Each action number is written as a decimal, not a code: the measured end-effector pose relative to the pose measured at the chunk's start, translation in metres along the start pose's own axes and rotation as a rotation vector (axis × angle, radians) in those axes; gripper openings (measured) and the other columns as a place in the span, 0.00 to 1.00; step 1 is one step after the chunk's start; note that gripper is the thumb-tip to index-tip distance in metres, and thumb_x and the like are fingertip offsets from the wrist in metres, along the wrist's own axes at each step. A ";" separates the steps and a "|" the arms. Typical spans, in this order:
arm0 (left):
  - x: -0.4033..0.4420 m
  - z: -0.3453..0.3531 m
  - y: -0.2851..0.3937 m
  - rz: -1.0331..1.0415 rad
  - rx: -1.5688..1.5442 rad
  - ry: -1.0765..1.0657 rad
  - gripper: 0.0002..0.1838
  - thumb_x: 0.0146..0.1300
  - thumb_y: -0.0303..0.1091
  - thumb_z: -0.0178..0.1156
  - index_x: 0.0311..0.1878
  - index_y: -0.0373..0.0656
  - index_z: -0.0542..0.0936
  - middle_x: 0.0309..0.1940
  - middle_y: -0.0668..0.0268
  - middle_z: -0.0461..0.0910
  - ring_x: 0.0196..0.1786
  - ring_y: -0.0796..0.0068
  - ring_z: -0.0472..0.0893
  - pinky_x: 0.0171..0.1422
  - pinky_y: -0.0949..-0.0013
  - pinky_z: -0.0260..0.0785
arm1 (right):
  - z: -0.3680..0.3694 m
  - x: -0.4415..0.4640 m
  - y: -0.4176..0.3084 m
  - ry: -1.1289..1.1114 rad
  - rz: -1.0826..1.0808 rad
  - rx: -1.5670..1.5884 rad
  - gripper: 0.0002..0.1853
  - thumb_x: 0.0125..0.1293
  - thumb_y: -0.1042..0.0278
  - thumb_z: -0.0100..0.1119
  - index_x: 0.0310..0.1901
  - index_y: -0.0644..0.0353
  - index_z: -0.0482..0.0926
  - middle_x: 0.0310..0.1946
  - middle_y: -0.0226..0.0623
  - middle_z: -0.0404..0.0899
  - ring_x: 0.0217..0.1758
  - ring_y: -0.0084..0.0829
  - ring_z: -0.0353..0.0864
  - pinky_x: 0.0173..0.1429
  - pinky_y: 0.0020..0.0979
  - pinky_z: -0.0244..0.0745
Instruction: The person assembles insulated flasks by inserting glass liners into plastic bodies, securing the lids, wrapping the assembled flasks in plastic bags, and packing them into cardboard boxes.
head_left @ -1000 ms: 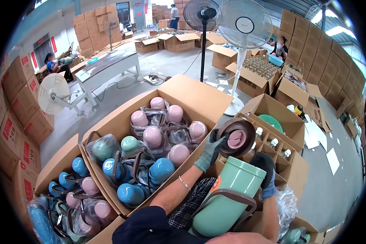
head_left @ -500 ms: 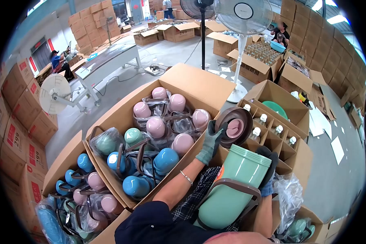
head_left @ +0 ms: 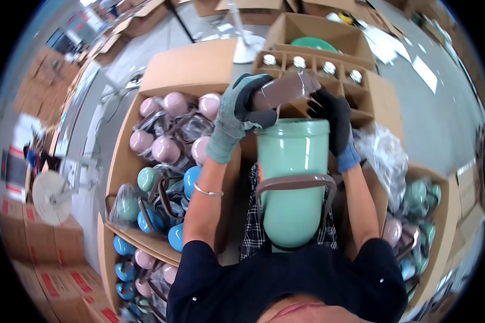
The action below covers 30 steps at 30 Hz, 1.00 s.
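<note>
A mint-green thermos jug [head_left: 292,215] lies across my lap, its threaded mouth pointing away from me. Its brown carrying handle [head_left: 291,184] arches over the body. My left hand [head_left: 236,113], in a grey-green glove with dark palm, grips a brown lid [head_left: 285,90] turned edge-on just above the jug's mouth. On the other side, my right hand [head_left: 335,121], gloved in black, has its fingers apart beside the jug's rim and the lid's right end. Whether those fingertips touch the lid, I cannot tell.
At left, a carton [head_left: 125,156] holds pink, blue and green jugs. Another carton [head_left: 106,258] stands nearer. Ahead, a divided box [head_left: 355,117] contains silver-capped bottles [head_left: 328,69]. Crumpled clear plastic [head_left: 385,159] lies right, beside a carton of jugs [head_left: 442,237].
My view has tipped down and turned. The lid has gone from face-on to edge-on, over the jug's mouth. The jug now points straight ahead, and my right hand has left its side.
</note>
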<state>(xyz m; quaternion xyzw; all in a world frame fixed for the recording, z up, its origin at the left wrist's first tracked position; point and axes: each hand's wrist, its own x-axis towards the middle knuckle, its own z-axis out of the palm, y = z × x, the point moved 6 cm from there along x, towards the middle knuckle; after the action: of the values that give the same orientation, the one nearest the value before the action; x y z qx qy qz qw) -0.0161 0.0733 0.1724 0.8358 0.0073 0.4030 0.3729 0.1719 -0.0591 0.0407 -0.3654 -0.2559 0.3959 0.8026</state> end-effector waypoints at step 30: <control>-0.084 0.047 -0.078 -0.309 -0.126 0.059 0.24 0.68 0.48 0.51 0.51 0.33 0.76 0.46 0.53 0.80 0.48 0.62 0.80 0.55 0.64 0.71 | 0.033 0.022 0.024 -0.279 0.047 0.164 0.20 0.71 0.55 0.48 0.31 0.62 0.82 0.21 0.33 0.76 0.26 0.28 0.72 0.47 0.33 0.73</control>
<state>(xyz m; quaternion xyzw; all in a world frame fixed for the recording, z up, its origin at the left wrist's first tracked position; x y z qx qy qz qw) -0.0186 0.0739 0.0486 0.7876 0.1215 0.3647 0.4816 0.1506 -0.0188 0.0444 -0.2459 -0.3229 0.4812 0.7770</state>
